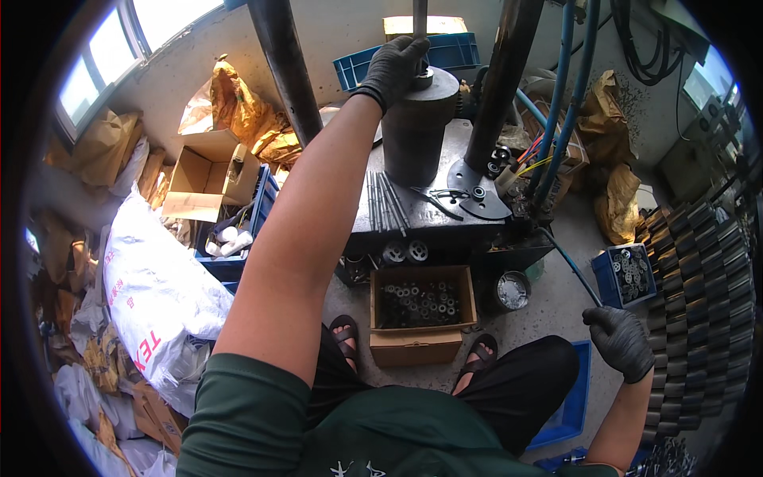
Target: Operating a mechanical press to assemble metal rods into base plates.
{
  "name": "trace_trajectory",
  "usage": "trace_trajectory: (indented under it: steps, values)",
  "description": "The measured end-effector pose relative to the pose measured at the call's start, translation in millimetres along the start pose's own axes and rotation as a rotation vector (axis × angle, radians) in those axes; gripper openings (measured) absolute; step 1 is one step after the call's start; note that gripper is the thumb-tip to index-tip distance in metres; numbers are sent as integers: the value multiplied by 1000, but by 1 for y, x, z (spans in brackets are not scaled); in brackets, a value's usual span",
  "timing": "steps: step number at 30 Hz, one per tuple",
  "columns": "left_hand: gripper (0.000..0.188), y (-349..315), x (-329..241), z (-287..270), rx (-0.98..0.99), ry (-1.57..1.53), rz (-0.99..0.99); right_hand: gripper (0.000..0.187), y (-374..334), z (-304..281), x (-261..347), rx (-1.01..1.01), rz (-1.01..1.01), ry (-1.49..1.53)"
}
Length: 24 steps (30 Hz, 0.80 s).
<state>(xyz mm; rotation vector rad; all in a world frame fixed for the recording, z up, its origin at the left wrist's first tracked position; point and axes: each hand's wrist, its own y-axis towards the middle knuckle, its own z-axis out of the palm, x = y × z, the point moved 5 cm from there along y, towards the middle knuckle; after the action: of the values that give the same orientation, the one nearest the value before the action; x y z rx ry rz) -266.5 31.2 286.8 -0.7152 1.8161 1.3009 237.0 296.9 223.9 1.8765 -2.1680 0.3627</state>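
Observation:
My left hand, in a black glove, reaches far forward and grips a small round metal part that sits on top of a tall dark steel cylinder. A thin vertical rod comes down onto that part. The cylinder stands on the steel bed of a press, between two thick dark columns. My right hand, also gloved, is low at the right, its fingers closed around the near end of a thin blue rod that slants up toward the press bed.
Several thin metal rods and pliers lie on the bed. Below stand a cardboard box of ring parts, a small tub and a blue crate of gears. Stacked gears fill the right; a white sack lies left.

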Motion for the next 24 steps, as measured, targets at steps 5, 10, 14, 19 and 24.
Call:
trace_trajectory:
  steps: [5, 10, 14, 19, 24]
  values:
    - [46, -1, 3, -3, -10, -23, -32, 26, 3, 6, -4, 114, 17, 3]
    - [45, 0, 2, 2, -6, -32, -22, 26, -1, 6, -6, 152, 64, -8]
    - [45, 0, 5, 0, -7, -75, -43, 26, 4, 5, -2, 37, 21, 68]
    - [39, 0, 0, -1, 5, -58, 4, 28, 2, 5, -3, 99, 27, 19]
    - [37, -8, -6, 1, 5, -157, -44, 26, 16, -20, 9, -149, -22, 11]
